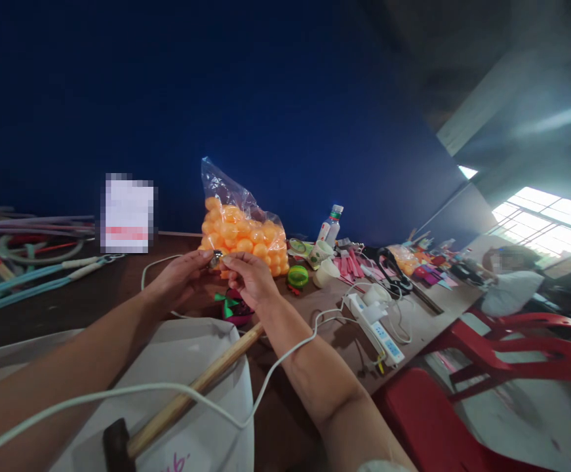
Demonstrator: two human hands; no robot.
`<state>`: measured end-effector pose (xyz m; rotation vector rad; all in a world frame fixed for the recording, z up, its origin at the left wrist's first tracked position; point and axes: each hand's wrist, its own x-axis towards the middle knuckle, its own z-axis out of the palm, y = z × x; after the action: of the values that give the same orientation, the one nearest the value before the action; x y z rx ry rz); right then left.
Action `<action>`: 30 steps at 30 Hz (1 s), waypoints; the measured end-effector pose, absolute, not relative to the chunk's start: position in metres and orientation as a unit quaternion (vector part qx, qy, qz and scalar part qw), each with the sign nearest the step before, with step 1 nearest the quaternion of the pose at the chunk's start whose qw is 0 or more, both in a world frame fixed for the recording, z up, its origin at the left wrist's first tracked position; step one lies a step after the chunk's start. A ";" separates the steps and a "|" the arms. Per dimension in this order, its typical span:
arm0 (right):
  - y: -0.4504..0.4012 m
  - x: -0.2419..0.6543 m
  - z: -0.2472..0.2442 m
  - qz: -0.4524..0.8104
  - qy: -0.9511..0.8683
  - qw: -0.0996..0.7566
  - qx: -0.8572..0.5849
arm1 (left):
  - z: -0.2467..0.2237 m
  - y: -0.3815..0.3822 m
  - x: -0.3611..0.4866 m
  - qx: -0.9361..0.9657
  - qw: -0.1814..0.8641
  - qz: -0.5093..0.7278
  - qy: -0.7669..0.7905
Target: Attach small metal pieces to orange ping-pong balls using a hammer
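My left hand [185, 275] pinches a small, dark, shiny piece [216, 258] at its fingertips; its kind is too small to make out. Close beside it, my right hand [252, 274] has thumb and finger pressed together at the piece's right side. Whether the right fingers grip that same piece I cannot tell. Both hands are held up in front of a clear plastic bag [246, 229] full of orange balls. Below the right hand lies a dark pink item with a green ribbon [229, 303], partly hidden.
A hammer [191, 393] lies across a white bag-like cover [152, 354] in front. A white cable [167, 387] runs over it to a power strip [376, 331]. Green tape [297, 276], a bottle [332, 226] and pink strips stand further right. Red chairs [423, 419] flank the table.
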<state>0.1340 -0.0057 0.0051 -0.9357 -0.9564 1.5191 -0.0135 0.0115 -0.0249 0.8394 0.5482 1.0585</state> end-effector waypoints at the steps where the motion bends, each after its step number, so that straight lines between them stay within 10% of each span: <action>1: -0.006 0.134 0.005 0.636 -0.401 0.530 -0.392 | -0.024 0.011 -0.013 0.386 0.742 0.486 0.254; 30: -0.002 0.136 0.000 0.595 -0.431 0.538 -0.413 | -0.032 0.016 -0.011 0.386 0.709 0.510 0.299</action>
<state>0.1365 -0.0022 -0.0002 -0.9833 -1.0262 1.4149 -0.0109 0.0164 -0.0317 0.8564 0.6630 1.1316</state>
